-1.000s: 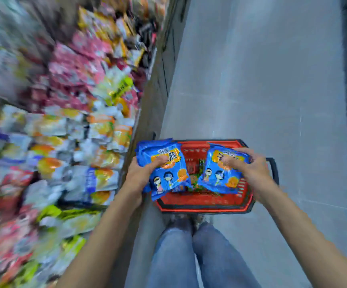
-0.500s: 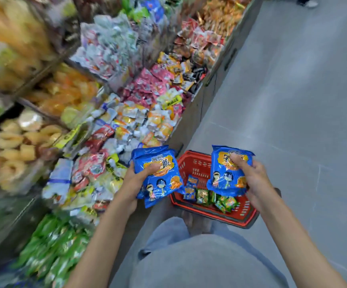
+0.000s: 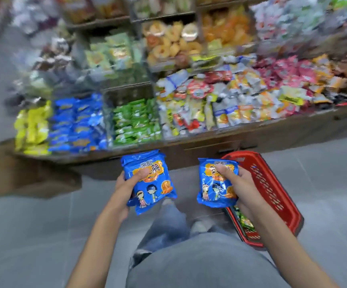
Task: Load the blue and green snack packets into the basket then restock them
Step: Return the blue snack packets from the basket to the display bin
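My left hand (image 3: 127,185) grips a small stack of blue snack packets (image 3: 150,183), thumb on the front. My right hand (image 3: 238,185) grips another blue snack packet (image 3: 215,190) the same way. Both are held above the floor in front of the low shelf. The red basket (image 3: 272,190) stands on the floor to the right, behind my right hand, with green packets (image 3: 244,220) inside. On the shelf ahead are a section of blue packets (image 3: 77,123) and a section of green packets (image 3: 136,121).
Yellow packets (image 3: 33,126) lie left of the blue section. Mixed snacks (image 3: 230,100) fill the shelf to the right, with more bins (image 3: 168,44) above. Grey tiled floor (image 3: 33,225) spreads left and right. My jeans-clad legs (image 3: 178,256) are below.
The view has swung round from the aisle to face the shelf. Both hands have carried their blue packets away from over the basket, which now lies to the right.
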`<state>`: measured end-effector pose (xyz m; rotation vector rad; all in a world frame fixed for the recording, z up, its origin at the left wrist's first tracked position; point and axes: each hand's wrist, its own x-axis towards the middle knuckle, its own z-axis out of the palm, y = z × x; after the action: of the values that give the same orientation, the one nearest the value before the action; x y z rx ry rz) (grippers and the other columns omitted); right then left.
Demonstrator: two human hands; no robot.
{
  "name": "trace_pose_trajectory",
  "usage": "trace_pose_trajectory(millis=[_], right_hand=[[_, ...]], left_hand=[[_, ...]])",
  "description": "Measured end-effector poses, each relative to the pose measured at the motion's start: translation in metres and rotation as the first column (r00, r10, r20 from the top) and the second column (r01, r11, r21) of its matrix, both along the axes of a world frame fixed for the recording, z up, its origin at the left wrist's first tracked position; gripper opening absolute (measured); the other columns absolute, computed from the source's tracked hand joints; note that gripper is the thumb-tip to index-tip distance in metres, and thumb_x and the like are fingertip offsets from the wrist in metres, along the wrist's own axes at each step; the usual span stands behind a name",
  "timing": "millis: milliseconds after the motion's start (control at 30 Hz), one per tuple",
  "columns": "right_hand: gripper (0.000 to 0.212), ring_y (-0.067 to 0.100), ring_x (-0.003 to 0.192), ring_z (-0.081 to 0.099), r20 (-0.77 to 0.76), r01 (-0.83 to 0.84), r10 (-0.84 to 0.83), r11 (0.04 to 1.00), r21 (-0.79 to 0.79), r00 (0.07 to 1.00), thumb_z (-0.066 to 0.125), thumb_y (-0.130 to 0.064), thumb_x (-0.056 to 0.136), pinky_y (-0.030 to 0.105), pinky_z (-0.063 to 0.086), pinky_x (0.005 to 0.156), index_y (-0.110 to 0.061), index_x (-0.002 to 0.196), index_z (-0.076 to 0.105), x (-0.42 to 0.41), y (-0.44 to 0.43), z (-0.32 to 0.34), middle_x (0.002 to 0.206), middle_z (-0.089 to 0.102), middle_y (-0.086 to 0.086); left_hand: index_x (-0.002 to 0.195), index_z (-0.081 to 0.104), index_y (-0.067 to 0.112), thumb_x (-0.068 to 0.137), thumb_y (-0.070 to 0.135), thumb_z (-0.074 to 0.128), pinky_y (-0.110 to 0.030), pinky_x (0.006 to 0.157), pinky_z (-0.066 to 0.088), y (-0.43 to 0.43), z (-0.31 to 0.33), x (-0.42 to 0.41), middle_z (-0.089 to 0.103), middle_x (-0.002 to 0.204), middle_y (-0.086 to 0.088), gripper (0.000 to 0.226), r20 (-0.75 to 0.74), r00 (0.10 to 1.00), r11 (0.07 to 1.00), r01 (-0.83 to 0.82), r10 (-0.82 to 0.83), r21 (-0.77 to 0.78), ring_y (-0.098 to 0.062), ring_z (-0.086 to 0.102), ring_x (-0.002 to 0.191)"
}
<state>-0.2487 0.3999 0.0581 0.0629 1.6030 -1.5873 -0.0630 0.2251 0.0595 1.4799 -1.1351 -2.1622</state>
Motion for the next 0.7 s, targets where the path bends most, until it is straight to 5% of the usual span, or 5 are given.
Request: trace_pose_trajectory(millis=[367, 700], right_hand=[[0.011, 0.019, 0.057, 0.069, 0.044, -0.492, 0.491, 0.868, 0.061, 0.870, 0.069, -0.020, 0.081, 0.030, 0.056, 0.049, -0.011, 0.086, 0.063, 0.128, -0.149, -0.014, 0.069, 0.073, 0.005], [0.015, 0.021, 0.058, 0.069, 0.084, -0.495, 0.488, 0.861, 0.114, 0.868, 0.070, -0.022, 0.080, 0.034, 0.057, 0.050, -0.011, 0.087, 0.063, 0.209, -0.269, -0.019, 0.071, 0.073, 0.006]], left_hand=[[0.106, 0.062, 0.016, 0.062, 0.027, 0.071, -0.028, 0.052, 0.056, -0.022, -0.007, 0.191, 0.075, 0.086, -0.002, 0.046, 0.014, 0.879, 0.878, -0.478, 0.477, 0.020, -0.017, 0.072, 0.070], [0.116, 0.059, 0.009, 0.063, 0.027, 0.073, -0.033, 0.061, 0.059, -0.137, -0.012, 0.262, 0.073, 0.101, -0.012, 0.058, 0.045, 0.892, 0.891, -0.452, 0.451, 0.039, -0.026, 0.072, 0.080]])
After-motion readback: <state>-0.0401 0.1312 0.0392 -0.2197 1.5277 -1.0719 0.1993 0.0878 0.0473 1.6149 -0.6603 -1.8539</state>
